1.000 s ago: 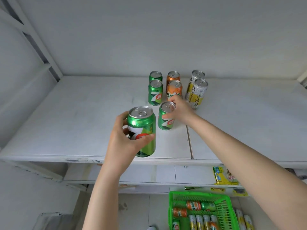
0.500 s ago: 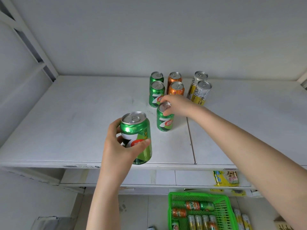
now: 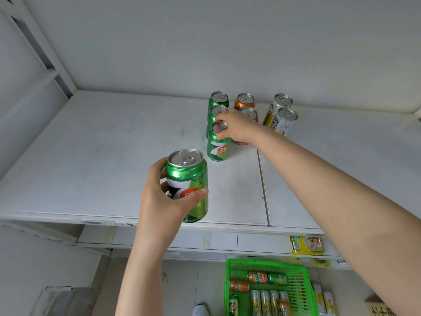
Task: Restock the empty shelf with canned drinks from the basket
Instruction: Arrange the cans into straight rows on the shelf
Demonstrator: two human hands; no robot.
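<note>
the left hand (image 3: 164, 201) is wrapped round a green 7up can (image 3: 189, 179), held upright just over the front edge of the white shelf (image 3: 91, 156). the right hand (image 3: 235, 126) pinches the top rim of a second green can (image 3: 217, 149), which stands on the shelf at the front of a row of green cans (image 3: 219, 101). just beside them stand two orange cans (image 3: 245, 101) and two silver-and-yellow cans (image 3: 287, 118). below, a green basket (image 3: 303, 290) holds more cans (image 3: 257, 277) lying flat.

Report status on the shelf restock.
Left hand grips a green can at the shelf edge. Right hand pinches the front can by its top. Nothing between the two cans.
</note>
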